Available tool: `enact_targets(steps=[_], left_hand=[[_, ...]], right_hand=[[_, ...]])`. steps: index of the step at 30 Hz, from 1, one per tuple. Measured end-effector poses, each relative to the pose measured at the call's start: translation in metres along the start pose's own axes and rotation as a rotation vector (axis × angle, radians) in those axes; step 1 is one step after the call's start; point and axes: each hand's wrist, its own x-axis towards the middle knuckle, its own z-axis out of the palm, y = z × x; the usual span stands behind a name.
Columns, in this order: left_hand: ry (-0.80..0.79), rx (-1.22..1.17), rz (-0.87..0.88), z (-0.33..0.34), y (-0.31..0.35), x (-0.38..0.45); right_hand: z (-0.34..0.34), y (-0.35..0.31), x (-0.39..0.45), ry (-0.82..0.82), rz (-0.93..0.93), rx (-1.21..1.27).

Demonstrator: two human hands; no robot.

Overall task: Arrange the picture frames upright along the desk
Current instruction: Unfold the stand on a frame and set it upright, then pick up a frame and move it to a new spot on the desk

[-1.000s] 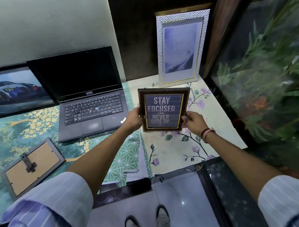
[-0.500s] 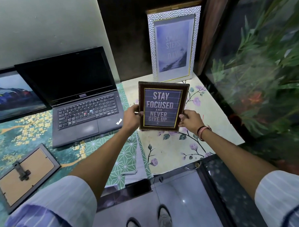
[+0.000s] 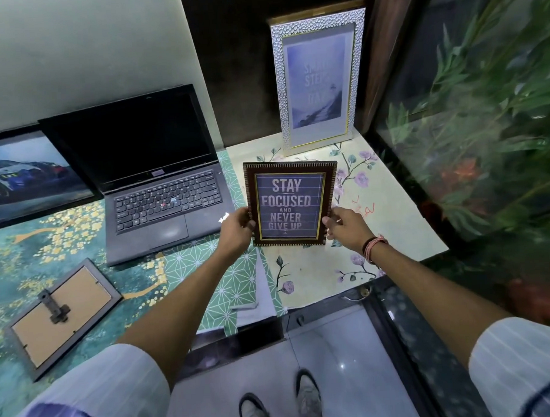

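Observation:
A dark brown frame [image 3: 290,203] reading "STAY FOCUSED AND NEVER GIVE UP" stands upright on the floral mat, facing me. My left hand [image 3: 237,230] grips its lower left edge and my right hand [image 3: 343,225] pinches its lower right edge. Behind it a tall silver-white frame [image 3: 317,80] leans upright against the dark back wall. A black frame with a car picture [image 3: 29,176] stands at the far left. A grey frame [image 3: 62,313] lies face down at the front left, its stand showing.
An open black laptop [image 3: 159,182] sits left of the brown frame. Patterned mats cover the desk [image 3: 404,234]. A glass tank with green plants [image 3: 484,120] borders the right side. Below the desk edge are floor tiles and my shoes [image 3: 279,406].
The brown frame has come down from above the desk to stand on the floral mat, still held at both lower edges by my hands.

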Motion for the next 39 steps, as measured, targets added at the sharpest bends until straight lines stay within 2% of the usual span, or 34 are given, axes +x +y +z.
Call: enact_targets(steps=[3, 5, 7, 9, 14, 19, 24, 28, 30, 34, 37, 39], left_hand=[[-0.005, -0.014, -0.013, 0.001, 0.000, -0.005], [-0.001, -0.028, -0.041, 0.001, -0.003, -0.009], [0.010, -0.023, -0.079, -0.003, -0.008, -0.015], [0.033, -0.024, -0.097, -0.012, -0.015, -0.021], [0.167, -0.035, -0.151, -0.063, -0.044, -0.043], [0.389, -0.048, -0.258, -0.169, -0.103, -0.086], [0.650, -0.115, -0.493, -0.268, -0.174, -0.127], [0.615, -0.335, -0.565, -0.318, -0.225, -0.127], [0.552, -0.498, -0.510, -0.331, -0.235, -0.121], [0.441, -0.673, -0.461, -0.348, -0.231, -0.122], [0.427, -0.735, -0.446, -0.354, -0.232, -0.131], [0.410, -0.667, -0.468, -0.359, -0.240, -0.135]], right_hand=[[0.005, 0.000, -0.004, 0.023, 0.099, -0.040], [0.009, -0.001, -0.006, -0.018, 0.211, -0.122], [0.016, -0.006, -0.011, -0.188, 0.312, -0.175], [0.031, -0.015, -0.016, -0.349, 0.339, -0.112], [0.098, -0.067, -0.026, -0.451, 0.192, -0.034], [0.208, -0.140, -0.033, -0.480, 0.036, -0.034], [0.328, -0.203, -0.053, -0.466, -0.072, -0.202], [0.405, -0.233, -0.074, -0.424, -0.136, -0.271], [0.422, -0.246, -0.083, -0.359, -0.129, -0.272], [0.437, -0.251, -0.086, -0.275, -0.106, -0.315], [0.441, -0.248, -0.084, -0.260, -0.099, -0.342], [0.443, -0.247, -0.083, -0.258, -0.089, -0.337]])
